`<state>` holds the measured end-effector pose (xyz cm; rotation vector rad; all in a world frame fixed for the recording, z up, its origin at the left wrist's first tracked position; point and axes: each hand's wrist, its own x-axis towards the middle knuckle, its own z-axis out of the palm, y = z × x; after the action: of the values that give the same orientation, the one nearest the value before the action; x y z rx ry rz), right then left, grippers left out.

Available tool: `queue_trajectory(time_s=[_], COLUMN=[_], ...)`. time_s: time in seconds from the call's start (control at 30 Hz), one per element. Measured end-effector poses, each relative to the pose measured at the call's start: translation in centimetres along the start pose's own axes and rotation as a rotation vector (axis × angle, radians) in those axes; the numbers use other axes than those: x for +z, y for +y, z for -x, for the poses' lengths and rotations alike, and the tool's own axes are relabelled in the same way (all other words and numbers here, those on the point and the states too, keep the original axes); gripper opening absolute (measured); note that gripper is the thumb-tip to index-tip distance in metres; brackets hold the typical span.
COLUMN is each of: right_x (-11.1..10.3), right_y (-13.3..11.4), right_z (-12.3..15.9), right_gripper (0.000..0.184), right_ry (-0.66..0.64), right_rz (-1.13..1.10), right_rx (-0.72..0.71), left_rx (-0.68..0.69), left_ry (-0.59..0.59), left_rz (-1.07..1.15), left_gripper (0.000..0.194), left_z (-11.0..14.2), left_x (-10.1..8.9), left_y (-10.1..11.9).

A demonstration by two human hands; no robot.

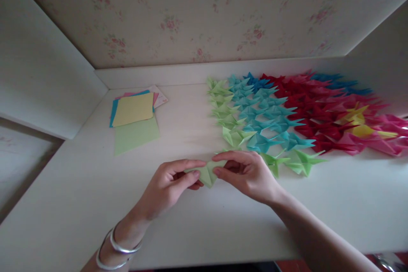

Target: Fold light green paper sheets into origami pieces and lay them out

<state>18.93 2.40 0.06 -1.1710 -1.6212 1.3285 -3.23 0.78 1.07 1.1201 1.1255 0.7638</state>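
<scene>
A small piece of folded light green origami paper (pixel 208 175) is held just above the white tabletop, its lower corner pointing toward me. My left hand (pixel 174 180) pinches its left side between thumb and fingers, and two silver bangles (pixel 117 248) circle that wrist. On the other side, my right hand (pixel 247 172) grips the paper's right edge between thumb and forefinger. Close behind and to the right of my right hand lie green paper cranes (pixel 306 162). Part of the folded paper is hidden under my fingers.
Rows of folded paper cranes in light green (pixel 236 136), turquoise (pixel 251 112), red (pixel 314 114) and pink (pixel 385 144) cover the right rear of the table (pixel 178 229). At the left rear, yellow (pixel 135 108) and light green sheets (pixel 137 136) lie stacked. A flowered wall (pixel 191 12) rises behind.
</scene>
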Motion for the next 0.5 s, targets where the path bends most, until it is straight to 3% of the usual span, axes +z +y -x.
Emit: queue_trajectory(time_s=[0.27,0.5], right_x=[0.06,-0.09], right_y=[0.18,0.50], right_z=[0.20,0.03], right_gripper=[0.023,0.024], right_ry=[-0.033,-0.020], right_rz=[-0.065,-0.059], right_rx=[0.068,0.114], left_rx=[-0.038,-0.096], left_ry=[0.002,-0.092], left_rz=[0.016,0.053], left_gripper=[0.029,0.029], left_z=[-0.39,-0.20], left_x=[0.24,0.05], left_y=[-0.07,-0.01])
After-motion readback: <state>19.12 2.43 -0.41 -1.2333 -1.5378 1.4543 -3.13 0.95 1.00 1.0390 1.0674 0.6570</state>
